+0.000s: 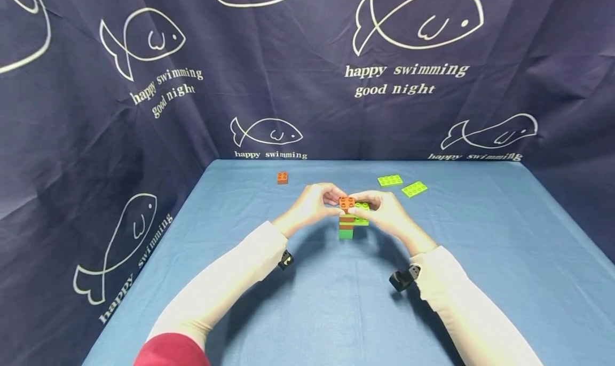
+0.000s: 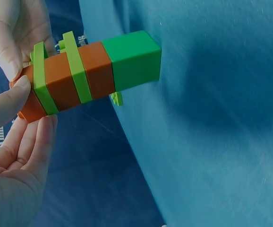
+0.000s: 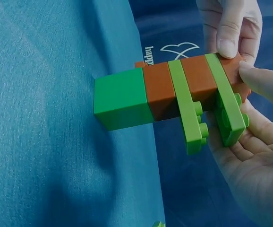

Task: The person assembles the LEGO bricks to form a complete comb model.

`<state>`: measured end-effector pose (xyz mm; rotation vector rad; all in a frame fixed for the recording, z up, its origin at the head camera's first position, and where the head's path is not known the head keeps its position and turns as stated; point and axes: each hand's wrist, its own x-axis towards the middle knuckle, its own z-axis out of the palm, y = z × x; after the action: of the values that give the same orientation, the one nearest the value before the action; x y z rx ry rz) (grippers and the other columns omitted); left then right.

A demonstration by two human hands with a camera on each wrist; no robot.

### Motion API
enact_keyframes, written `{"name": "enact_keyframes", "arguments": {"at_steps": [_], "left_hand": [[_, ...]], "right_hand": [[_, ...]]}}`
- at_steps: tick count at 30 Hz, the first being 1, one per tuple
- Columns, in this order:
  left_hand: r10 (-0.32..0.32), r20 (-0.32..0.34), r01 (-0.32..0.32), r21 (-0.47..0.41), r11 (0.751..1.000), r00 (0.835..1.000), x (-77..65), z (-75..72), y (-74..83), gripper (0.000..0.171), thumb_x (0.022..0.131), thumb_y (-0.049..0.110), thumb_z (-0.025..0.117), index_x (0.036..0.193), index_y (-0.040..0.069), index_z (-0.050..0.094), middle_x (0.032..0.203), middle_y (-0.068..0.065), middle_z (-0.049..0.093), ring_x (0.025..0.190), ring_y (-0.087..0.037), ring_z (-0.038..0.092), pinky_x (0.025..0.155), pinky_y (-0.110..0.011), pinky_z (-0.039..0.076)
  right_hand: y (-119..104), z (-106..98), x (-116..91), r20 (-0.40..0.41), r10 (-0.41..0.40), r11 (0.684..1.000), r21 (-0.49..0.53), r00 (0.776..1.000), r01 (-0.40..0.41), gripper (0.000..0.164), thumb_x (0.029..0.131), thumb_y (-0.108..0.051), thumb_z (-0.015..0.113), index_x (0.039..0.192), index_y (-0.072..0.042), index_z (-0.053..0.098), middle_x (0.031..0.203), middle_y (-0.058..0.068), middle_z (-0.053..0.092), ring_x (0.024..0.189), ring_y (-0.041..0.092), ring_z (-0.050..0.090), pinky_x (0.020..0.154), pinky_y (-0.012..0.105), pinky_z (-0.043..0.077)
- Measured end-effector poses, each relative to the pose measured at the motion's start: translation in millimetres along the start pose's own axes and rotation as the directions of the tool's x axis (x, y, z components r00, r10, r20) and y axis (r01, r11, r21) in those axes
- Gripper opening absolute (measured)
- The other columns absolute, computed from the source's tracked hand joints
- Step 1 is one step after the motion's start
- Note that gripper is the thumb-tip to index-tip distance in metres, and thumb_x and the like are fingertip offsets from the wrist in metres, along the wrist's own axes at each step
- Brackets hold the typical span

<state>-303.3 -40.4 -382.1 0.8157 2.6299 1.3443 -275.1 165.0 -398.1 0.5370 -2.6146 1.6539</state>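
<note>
A short tower of toy building bricks stands on the blue cloth, with a green block (image 1: 346,233) at its foot. Above that, orange bricks (image 2: 63,81) alternate with lime plates (image 3: 187,109), which jut out to the right. At the top is an orange brick (image 1: 347,203), pinched from the left by my left hand (image 1: 317,202) and from the right by my right hand (image 1: 386,211). Both thumbs press its near face, while the other fingers reach round its sides and back. In the right wrist view, that brick sits against the upper lime plate (image 3: 228,106).
Farther back on the blue-covered table (image 1: 307,312) lie a loose orange brick (image 1: 282,177) at left and two lime plates, one (image 1: 389,181) left of the other (image 1: 414,189). A dark fish-print curtain (image 1: 317,99) hangs behind and beside the table.
</note>
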Motion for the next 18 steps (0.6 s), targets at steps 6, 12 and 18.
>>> {"name": "enact_keyframes", "arguments": {"at_steps": [6,12,18], "left_hand": [[-0.044,-0.007,0.043,-0.117,0.992,0.999,-1.6,2.0,-1.0,0.036,0.074,0.000,0.082,0.108,-0.001,0.069,0.099,-0.016,0.071,0.091,-0.022,0.070,0.080,-0.017,0.056],[-0.072,-0.016,0.067,-0.208,0.976,0.997,-5.0,3.2,-1.6,0.037,0.075,0.005,0.082,0.110,0.001,0.069,0.101,-0.016,0.072,0.091,-0.019,0.070,0.083,-0.021,0.056],[-0.074,-0.027,0.065,-0.236,0.969,0.997,-6.4,3.5,-4.4,0.035,0.077,0.008,0.081,0.109,0.003,0.070,0.100,-0.014,0.072,0.089,-0.017,0.069,0.083,-0.022,0.057]], "right_hand": [[1.4,-0.2,-0.7,0.010,0.006,1.000,0.016,1.000,-0.006,0.036,0.085,-0.018,0.075,0.117,-0.002,0.068,0.114,0.015,0.070,0.099,0.016,0.066,0.080,0.016,0.052],[1.8,-0.5,-0.6,0.009,0.003,1.000,0.017,1.000,-0.003,0.035,0.086,-0.016,0.075,0.117,-0.001,0.068,0.114,0.016,0.070,0.102,0.021,0.066,0.081,0.015,0.052],[0.7,-0.1,-0.7,0.017,-0.008,1.000,0.018,1.000,0.008,0.035,0.086,-0.016,0.074,0.117,0.000,0.068,0.115,0.016,0.070,0.106,0.026,0.065,0.083,0.016,0.051]]}}
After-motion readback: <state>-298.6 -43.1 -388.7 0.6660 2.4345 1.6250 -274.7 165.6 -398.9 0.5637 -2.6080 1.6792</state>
